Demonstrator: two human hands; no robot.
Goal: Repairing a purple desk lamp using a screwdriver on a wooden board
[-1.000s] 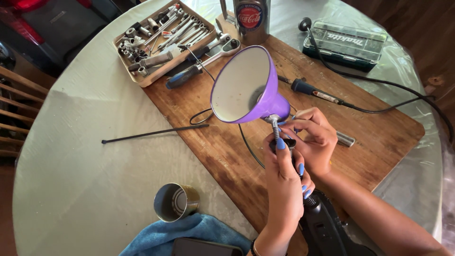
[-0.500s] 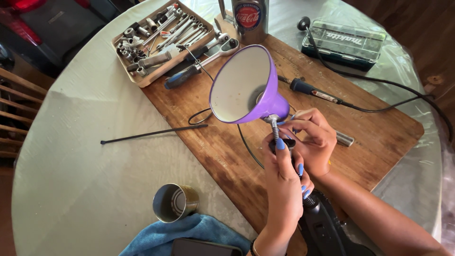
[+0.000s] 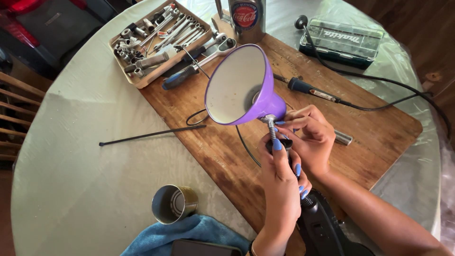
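Both my hands are on the purple lamp shade (image 3: pixel 246 87), held up over the wooden board (image 3: pixel 379 137), open end tilted up and to the left. My left hand (image 3: pixel 280 178) is closed around the black neck piece (image 3: pixel 275 144) under the shade's threaded metal stem (image 3: pixel 271 127), thumb up against it. My right hand (image 3: pixel 310 137) has its fingertips pinched at the stem's top, just under the shade base. The black lamp body (image 3: pixel 324 227) sits below my wrists at the board's near edge. Tool tray (image 3: pixel 156 42) with sockets and wrenches far left on the board, soldering iron (image 3: pixel 313 90) behind the shade, green case (image 3: pixel 341 40) far right. Tin can (image 3: pixel 173 204) and blue cloth (image 3: pixel 189 234) on the table near me.
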